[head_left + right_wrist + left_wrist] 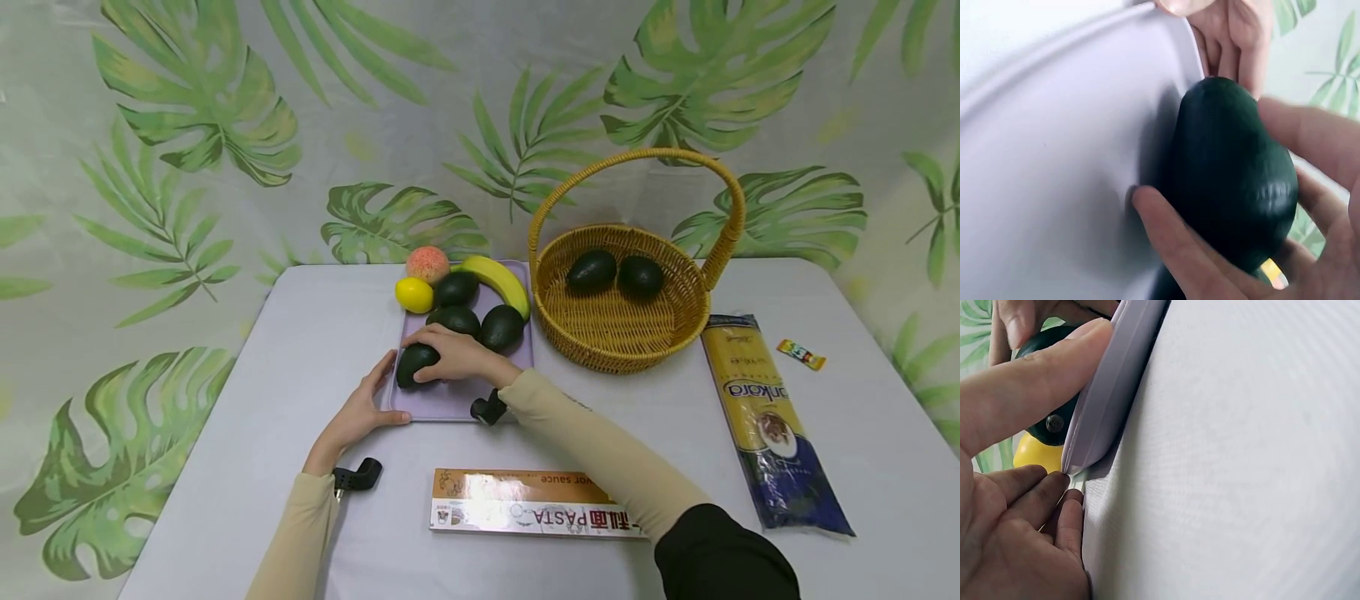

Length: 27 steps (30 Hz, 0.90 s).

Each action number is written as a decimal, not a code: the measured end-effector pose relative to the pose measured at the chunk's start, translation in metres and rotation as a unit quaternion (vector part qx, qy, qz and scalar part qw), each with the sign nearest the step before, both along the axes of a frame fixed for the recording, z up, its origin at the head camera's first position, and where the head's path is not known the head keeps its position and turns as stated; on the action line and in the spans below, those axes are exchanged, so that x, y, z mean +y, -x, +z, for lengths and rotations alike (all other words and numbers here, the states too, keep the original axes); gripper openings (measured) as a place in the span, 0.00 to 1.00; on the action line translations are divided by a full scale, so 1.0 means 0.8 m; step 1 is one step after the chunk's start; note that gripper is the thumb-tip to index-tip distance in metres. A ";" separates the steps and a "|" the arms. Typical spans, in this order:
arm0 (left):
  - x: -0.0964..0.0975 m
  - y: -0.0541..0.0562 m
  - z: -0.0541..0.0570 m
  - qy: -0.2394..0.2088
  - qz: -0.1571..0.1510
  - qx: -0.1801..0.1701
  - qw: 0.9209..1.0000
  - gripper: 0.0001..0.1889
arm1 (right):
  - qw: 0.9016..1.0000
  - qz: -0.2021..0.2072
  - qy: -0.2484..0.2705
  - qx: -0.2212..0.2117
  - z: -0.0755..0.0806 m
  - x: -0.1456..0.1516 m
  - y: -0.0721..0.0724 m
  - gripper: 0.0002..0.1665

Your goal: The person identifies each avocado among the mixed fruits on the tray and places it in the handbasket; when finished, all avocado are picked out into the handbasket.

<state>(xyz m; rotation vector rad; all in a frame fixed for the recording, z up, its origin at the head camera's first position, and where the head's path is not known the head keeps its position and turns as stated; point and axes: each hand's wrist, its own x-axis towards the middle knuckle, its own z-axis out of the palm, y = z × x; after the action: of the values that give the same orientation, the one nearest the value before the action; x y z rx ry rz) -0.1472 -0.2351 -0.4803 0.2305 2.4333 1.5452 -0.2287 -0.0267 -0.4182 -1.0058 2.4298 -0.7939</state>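
My right hand [457,354] grips a dark green avocado [416,365] at the left front of a pale purple tray [450,408]. In the right wrist view its thumb and fingers lie around the avocado [1229,175], which is close over the tray's surface. My left hand [363,408] spans the tray's front left corner, thumb on the front rim and fingers along the left side. The left wrist view shows that thumb laid over the tray wall [1104,412]. Behind the right hand are three more avocados [502,327], a lemon [414,295], a peach [428,264] and a banana [498,279].
A wicker basket [622,358] with a tall handle stands right of the tray, with two avocados [592,272] inside. A pasta bag [776,425] and a small snack packet [801,354] lie at the right. In front, a pasta box [517,504] is partly under my right forearm.
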 end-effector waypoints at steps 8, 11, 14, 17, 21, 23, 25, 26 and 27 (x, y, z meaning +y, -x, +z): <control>-0.001 0.000 -0.002 0.000 -0.005 0.005 1.000 0.57 | 0.997 -0.004 0.068 -0.035 -0.002 0.014 -0.008 0.25; 0.000 0.000 -0.001 -0.002 -0.001 0.003 1.000 0.57 | 0.994 0.008 0.100 -0.049 0.001 0.030 -0.010 0.25; 0.001 0.000 -0.001 -0.001 0.003 -0.001 1.000 0.57 | 0.988 0.016 0.134 -0.070 0.010 0.053 -0.013 0.26; 0.001 0.001 -0.003 0.000 0.006 -0.005 1.000 0.57 | 0.981 0.009 0.164 -0.102 0.026 0.082 -0.016 0.26; 0.000 0.002 -0.005 0.000 0.003 -0.001 1.000 0.57 | 0.972 -0.019 0.192 -0.132 0.046 0.127 -0.017 0.26; -0.001 0.003 -0.006 0.000 0.003 0.002 1.000 0.57 | 0.967 -0.042 0.203 -0.147 0.054 0.152 -0.016 0.27; -0.001 0.003 -0.006 0.002 0.001 0.004 1.000 0.57 | 0.965 -0.065 0.206 -0.149 0.061 0.178 -0.014 0.27; -0.001 0.002 -0.006 0.003 0.002 0.003 1.000 0.57 | 0.963 -0.076 0.209 -0.151 0.065 0.191 -0.013 0.28; 0.000 0.002 -0.005 0.003 0.003 0.002 1.000 0.57 | 0.961 -0.089 0.211 -0.154 0.067 0.204 -0.011 0.29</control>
<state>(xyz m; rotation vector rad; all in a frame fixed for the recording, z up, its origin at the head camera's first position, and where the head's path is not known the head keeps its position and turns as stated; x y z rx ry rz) -0.1489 -0.2354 -0.4844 0.2271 2.4441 1.5401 -0.2196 0.1364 -0.3646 -0.7344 2.1438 -1.4594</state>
